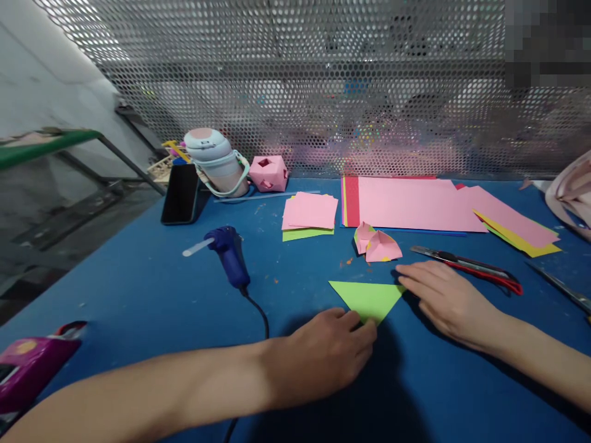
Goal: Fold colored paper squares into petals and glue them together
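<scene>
A green paper folded into a triangle (367, 298) lies flat on the blue table (138, 289). My left hand (323, 354) rests with its fingertips pressed on the triangle's near tip. My right hand (446, 301) lies flat, fingers stretched out, touching the triangle's right corner. Just beyond the triangle sit folded pink paper pieces (376, 243).
A blue glue gun (228, 255) with its cord lies to the left. Small pink squares (309, 212) and large coloured sheets (410, 203) are stacked further back. Scissors (471, 267) lie right of my hand. A phone (181, 194), bottle (217, 163) and pink paper cube (268, 172) stand by the mesh wall.
</scene>
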A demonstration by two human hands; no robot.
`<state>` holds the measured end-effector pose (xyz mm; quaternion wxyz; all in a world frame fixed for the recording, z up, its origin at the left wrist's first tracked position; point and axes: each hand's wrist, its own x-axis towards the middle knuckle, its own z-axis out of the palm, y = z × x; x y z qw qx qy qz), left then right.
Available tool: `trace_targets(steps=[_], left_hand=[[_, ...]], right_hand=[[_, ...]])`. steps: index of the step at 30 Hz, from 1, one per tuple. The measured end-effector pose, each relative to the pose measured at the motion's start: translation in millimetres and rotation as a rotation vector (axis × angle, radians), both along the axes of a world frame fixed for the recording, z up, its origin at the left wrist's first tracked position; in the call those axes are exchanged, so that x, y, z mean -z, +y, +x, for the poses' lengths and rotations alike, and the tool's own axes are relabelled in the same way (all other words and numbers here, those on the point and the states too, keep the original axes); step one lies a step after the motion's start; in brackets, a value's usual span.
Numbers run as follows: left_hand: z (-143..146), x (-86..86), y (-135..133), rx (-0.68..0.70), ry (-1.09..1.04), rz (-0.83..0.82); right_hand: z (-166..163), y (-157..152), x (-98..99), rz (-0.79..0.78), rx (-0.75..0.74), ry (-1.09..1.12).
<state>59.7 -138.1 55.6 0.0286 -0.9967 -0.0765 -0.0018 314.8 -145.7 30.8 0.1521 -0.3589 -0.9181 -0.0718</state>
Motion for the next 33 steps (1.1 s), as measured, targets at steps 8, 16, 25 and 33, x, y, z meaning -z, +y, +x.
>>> trace_targets(steps=[8,16,25,33], left_hand=[[-1,5.3,-1,0.010,-0.049,0.001],[-1,15.1,0,-0.040,-0.082,-0.057],[-5,13.4,12,-0.067,-0.102,-0.151],[-11,22.6,45,-0.358,-0.602,-0.306]], right_hand=[[-47,15,-12.8,-0.667,-0.308,-0.064],[-72,40,-5.8,-0.650,-0.384,-0.040],[-30,18,0.1,-0.488,-0.145,-0.057],[-22,19,6.3,-0.351,-0.171,0.152]])
